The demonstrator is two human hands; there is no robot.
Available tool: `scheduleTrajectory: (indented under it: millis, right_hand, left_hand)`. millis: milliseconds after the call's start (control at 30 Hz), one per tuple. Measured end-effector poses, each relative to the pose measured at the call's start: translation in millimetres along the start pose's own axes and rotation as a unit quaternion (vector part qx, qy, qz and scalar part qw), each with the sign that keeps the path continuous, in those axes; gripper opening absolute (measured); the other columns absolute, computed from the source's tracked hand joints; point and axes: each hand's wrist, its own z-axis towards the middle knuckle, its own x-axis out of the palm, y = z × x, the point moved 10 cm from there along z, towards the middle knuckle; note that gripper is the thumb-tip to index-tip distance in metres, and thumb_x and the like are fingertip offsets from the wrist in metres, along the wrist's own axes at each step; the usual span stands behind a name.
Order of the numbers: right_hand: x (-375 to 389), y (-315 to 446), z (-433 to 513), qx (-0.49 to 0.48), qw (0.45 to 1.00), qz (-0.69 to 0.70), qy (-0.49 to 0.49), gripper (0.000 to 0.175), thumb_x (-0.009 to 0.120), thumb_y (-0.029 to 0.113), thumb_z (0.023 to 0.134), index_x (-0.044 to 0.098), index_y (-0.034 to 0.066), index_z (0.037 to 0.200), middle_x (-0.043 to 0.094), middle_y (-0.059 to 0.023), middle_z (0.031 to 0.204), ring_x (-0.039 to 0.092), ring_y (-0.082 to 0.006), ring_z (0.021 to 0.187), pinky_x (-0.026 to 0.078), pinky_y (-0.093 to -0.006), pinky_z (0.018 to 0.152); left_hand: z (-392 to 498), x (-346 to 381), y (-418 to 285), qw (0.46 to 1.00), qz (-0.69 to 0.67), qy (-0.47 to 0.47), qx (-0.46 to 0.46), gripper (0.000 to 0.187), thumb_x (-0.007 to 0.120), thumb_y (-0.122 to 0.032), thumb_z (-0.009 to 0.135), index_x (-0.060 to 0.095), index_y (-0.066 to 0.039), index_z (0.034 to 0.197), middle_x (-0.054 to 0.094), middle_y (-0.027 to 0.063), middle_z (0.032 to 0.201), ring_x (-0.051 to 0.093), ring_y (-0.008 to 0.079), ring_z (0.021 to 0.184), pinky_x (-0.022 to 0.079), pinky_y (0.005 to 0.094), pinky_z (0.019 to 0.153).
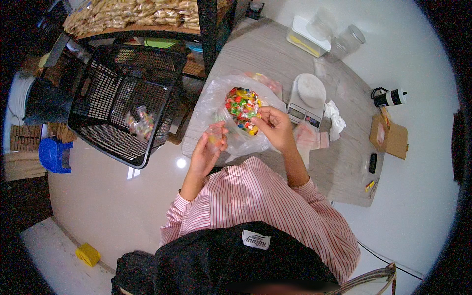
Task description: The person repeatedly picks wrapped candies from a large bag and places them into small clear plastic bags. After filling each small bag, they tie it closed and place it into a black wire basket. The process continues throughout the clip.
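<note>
My left hand (210, 147) holds a small clear plastic bag (214, 138) with a little yellow and red content, at the table's near left edge. A large translucent plastic bag (212, 90) lies open on the table, with many colourful wrapped candies (241, 103) inside. Over the right side of those candies is my right hand (274, 127), thumb and fingertips close together; whether a candy is between them is too small to tell. A white digital kitchen scale (308, 96) stands right of the large bag, with pinkish clear plastic bags (308, 136) just below it.
Left of the table stands a black plastic basket (121, 79) holding filled candy packets (142, 123). Crumpled white plastic (335, 120) lies beside the scale. Plastic containers (309, 35) stand at the back, an open cardboard box (389, 136) at the right. A shelf (147, 31) holds packed goods.
</note>
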Motion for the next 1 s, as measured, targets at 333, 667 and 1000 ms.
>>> scheduleTrajectory:
  millis: [333, 667, 1000]
  right_hand:
    - [57.7, 63.3, -16.0, -0.146, 0.971, -0.057, 0.18, 0.025, 0.06, 0.007, 0.076, 0.064, 0.0089, 0.1, 0.051, -0.0034, 0.068, 0.046, -0.0125, 0.059, 0.037, -0.0256, 0.054]
    - [61.4, 71.9, -20.3, -0.184, 0.961, -0.093, 0.185, 0.028, 0.059, 0.008, 0.076, 0.062, 0.0086, 0.104, 0.052, -0.0081, 0.075, 0.052, -0.0198, 0.069, 0.042, -0.031, 0.061]
    - [54.0, 89.7, -38.1, -0.246, 0.944, -0.144, 0.165, 0.026, 0.071, 0.013, 0.068, 0.063, 0.0041, 0.09, 0.05, -0.007, 0.083, 0.051, -0.019, 0.076, 0.042, -0.0289, 0.067]
  left_hand:
    - [-4.7, 10.8, -6.8, 0.971, 0.234, -0.001, 0.044, 0.052, 0.052, -0.036, 0.084, 0.041, -0.003, 0.123, 0.049, 0.0064, 0.114, 0.047, 0.0148, 0.098, 0.038, 0.0286, 0.082]
    - [-10.0, 20.4, -10.0, 0.953, 0.293, 0.013, 0.074, 0.048, 0.054, -0.025, 0.084, 0.039, -0.002, 0.124, 0.043, 0.0077, 0.122, 0.04, 0.0173, 0.115, 0.032, 0.0327, 0.095]
    - [-12.5, 27.5, -16.3, 0.937, 0.335, 0.015, 0.102, 0.051, 0.058, -0.016, 0.081, 0.038, 0.0, 0.125, 0.043, 0.0087, 0.123, 0.039, 0.0183, 0.116, 0.027, 0.0308, 0.099]
